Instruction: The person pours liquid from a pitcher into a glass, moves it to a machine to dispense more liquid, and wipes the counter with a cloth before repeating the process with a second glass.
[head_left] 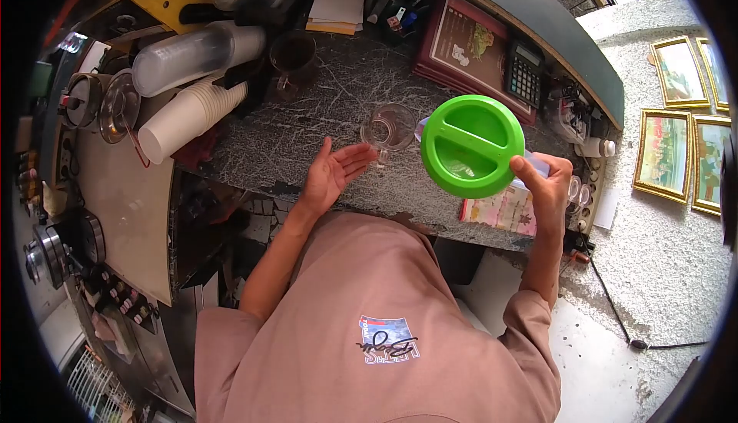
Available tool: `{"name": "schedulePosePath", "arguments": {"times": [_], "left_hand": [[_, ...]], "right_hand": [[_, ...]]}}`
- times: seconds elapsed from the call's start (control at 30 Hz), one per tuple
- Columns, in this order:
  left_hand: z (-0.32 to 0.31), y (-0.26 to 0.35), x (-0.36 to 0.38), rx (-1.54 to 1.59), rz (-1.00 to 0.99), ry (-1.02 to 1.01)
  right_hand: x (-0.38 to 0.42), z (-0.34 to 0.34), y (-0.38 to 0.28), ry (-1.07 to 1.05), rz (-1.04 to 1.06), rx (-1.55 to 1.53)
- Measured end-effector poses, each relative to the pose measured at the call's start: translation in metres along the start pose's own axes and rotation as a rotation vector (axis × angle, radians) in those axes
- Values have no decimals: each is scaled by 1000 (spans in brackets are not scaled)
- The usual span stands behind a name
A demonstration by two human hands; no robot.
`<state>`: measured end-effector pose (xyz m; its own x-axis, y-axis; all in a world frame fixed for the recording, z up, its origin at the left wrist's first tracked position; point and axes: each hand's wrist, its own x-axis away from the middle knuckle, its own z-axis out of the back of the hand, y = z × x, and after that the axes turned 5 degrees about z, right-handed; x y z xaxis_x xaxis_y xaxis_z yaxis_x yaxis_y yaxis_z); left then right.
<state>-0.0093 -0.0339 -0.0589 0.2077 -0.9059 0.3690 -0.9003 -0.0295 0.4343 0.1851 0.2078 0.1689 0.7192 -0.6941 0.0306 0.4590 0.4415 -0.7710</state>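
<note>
My right hand (pixel 547 179) grips a plastic pitcher with a round green lid (pixel 473 146), its thumb at the lid's edge. The lid has a bar across its middle, and most of the pitcher's body is hidden beneath it. A clear glass mug (pixel 387 127) stands on the dark, scratched counter (pixel 323 115), just left of the pitcher. My left hand (pixel 336 175) is open, palm up, with its fingertips right at the mug's handle. Below the pitcher, a pink patterned booklet (pixel 503 211) lies near the counter's front edge.
Stacked paper cups (pixel 188 119) and clear plastic cups (pixel 192 54) lie at the left, by a dark glass mug (pixel 294 58). Behind are papers (pixel 338 0), red menu books (pixel 469 46) and a calculator (pixel 524 73). Framed pictures (pixel 663 150) hang at the right.
</note>
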Motion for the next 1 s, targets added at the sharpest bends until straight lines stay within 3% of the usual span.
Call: {"name": "schedulePosePath", "arguments": {"times": [0.2, 0.73, 0.93, 1.0], "left_hand": [[8, -5, 2, 239, 24, -10], [5, -6, 2, 137, -6, 33], [0, -6, 3, -69, -42, 62], [-7, -4, 5, -349, -84, 83]], "right_hand": [[-5, -2, -14, -56, -1, 34], [-6, -3, -22, -87, 17, 66], [-6, 0, -22, -98, -17, 72], [-6, -1, -23, -97, 17, 84]]}}
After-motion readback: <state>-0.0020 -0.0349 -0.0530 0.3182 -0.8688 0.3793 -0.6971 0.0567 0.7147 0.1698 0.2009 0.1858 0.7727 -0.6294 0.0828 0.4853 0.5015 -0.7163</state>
